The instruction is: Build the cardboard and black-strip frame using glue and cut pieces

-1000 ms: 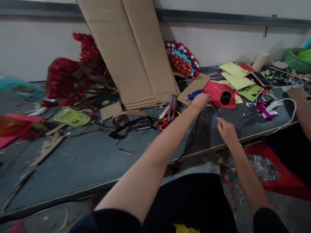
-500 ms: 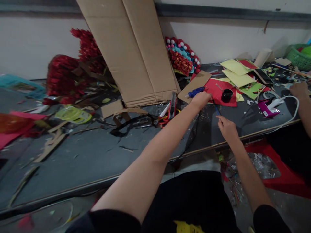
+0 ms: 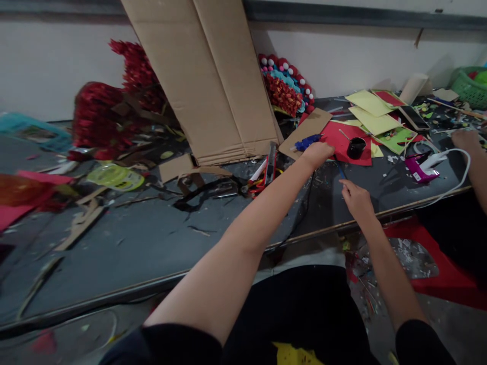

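Note:
My right hand (image 3: 356, 199) is closed in a pinch on a thin stick (image 3: 341, 171), blue near my fingers and dark toward its far end. That far end reaches up close to my left hand (image 3: 318, 154). The fingers of my left hand are bent together, and what they hold is too small or hidden to make out. Just beyond that hand a blue glue gun (image 3: 307, 142) lies on a piece of cardboard (image 3: 310, 126). To its right a small black cup (image 3: 356, 148), with a thin stick leaning in it, stands on red paper (image 3: 335, 133).
Tall folded cardboard (image 3: 224, 76) leans on the wall. A box cutter (image 3: 271, 165) lies left of my forearm. Yellow sheets (image 3: 375, 120), a phone (image 3: 414, 117) and a purple power adapter (image 3: 421, 170) with white cable lie rightward. Another person's hand (image 3: 466, 142) rests at the right edge.
My hands have barely moved and keep the same grip. The other person's hand at the right has shifted slightly left.

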### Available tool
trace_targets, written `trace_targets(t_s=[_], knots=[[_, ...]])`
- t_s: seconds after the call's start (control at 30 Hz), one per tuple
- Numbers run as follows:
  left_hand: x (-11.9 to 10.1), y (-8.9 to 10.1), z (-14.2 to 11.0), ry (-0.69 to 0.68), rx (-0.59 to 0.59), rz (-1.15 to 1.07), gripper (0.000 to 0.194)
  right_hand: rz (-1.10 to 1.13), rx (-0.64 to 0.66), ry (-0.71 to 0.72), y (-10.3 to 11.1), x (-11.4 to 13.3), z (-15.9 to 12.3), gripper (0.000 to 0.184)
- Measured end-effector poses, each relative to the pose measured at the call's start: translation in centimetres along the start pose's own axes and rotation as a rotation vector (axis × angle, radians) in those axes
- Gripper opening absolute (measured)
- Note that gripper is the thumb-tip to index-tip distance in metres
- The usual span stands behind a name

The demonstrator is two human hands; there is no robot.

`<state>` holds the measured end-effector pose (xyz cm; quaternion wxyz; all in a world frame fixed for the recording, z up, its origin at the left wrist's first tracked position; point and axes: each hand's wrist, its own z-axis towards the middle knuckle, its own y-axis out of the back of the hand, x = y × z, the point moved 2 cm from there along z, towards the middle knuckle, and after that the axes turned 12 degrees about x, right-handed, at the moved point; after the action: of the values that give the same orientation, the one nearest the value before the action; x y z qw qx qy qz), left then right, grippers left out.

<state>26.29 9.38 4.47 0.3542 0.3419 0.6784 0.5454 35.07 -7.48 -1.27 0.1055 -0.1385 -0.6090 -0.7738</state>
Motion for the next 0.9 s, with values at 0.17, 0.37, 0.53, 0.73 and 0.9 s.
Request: trace_targets(t_s=[0.17,0.37,0.53,0.73,0.9], knots=[[-1.0,0.8,-0.5,-0.021,0.040,0.177,0.032,0.016,-0.007,-0.006,0.1,0.1,0.0,0.035],[-1.3,1.0,-0.3,-0.052,0.053,0.303,0.030,0.042,-0.056,-0.020,0.3,0.1,-0.2,0.035],[-1.2,0.8,-0.1,-0.069,0.045,0.300,0.031,0.063,-0.078,-0.037,0.6,0.2,-0.3,0.035],[-1.1,0.5,0.0,-0.057,0.046,0.265,0.030,0.102,-0.112,-0.049,0.6,0.2,-0.4,0.034],[0.0,0.4,0.0,0.051,0.014,0.125,0.030,0.095,-0.118,-0.045,0.5,0.1,-0.4,0.034]])
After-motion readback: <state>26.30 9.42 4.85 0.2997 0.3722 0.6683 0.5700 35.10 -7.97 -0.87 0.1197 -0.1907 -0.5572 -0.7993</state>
